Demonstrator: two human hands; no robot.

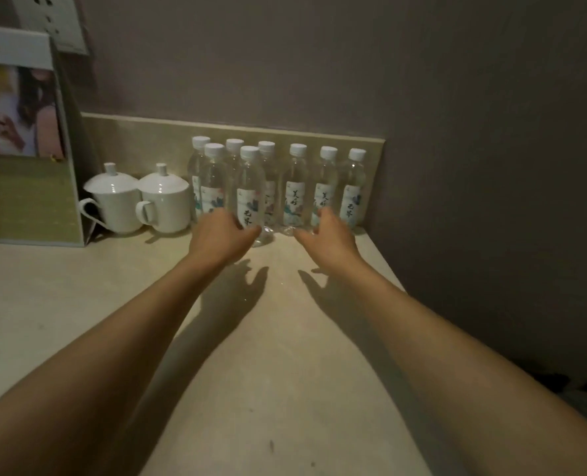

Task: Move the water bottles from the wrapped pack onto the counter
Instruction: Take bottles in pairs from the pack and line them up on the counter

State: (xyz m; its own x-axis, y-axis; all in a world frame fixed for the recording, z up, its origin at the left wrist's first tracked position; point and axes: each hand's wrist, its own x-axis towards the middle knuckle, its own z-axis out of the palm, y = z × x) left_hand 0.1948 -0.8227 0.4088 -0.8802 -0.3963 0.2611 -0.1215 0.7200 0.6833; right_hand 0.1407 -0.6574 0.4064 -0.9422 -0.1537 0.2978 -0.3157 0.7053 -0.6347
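Eight bottles (251, 187) stand upright on the bench (268, 338) against the wall, at twelve o'clock from both hands. Left hand (221, 237) touches the front one; right hand (326, 235) nears another, fingers loosely spread, holding nothing.

Both bare arms outstretched, left hand (220, 235) and right hand (326, 237) loosely spread

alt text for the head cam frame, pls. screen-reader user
Two bare arms reach across a pale counter toward eight upright water bottles with white caps against the backsplash; the left hand and right hand are at the bottles' bases, grip unclear. Two lidded white cups and a standing display card sit left.
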